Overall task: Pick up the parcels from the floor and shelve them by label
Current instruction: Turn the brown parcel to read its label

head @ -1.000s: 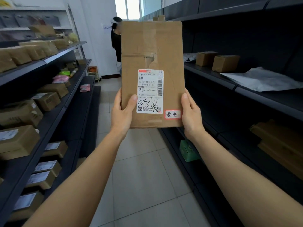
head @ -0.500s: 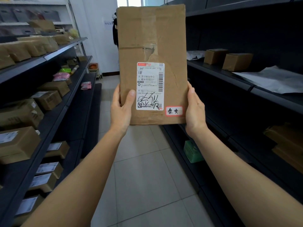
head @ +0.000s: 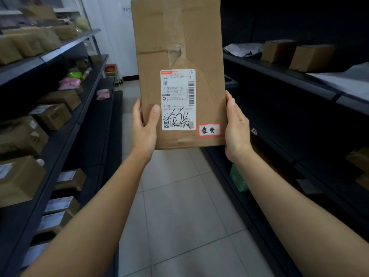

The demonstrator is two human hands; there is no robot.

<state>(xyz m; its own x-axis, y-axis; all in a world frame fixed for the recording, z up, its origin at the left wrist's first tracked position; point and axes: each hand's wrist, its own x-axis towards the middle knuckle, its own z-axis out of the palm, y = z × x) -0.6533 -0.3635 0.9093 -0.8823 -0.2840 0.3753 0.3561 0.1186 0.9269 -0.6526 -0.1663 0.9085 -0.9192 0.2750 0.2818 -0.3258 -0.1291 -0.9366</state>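
Parcel (head: 179, 47) upright | my left hand (head: 144, 126), right hand (head: 237, 126) clasp its lower edges | I read label (head: 178, 99) first, then pick shelf

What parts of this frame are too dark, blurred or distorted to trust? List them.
Head view: right shelves sink into near-black shadow; left shelf boxes are soft; wide-angle bends the frame edges; the parcel and its white label are evenly lit, large print readable, fine print blurred.

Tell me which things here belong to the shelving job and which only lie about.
Job: cardboard parcel, its shipping label, red-bordered sticker, left hand, right hand.

Lying about: pink bag, green box, white wrapping sheet.
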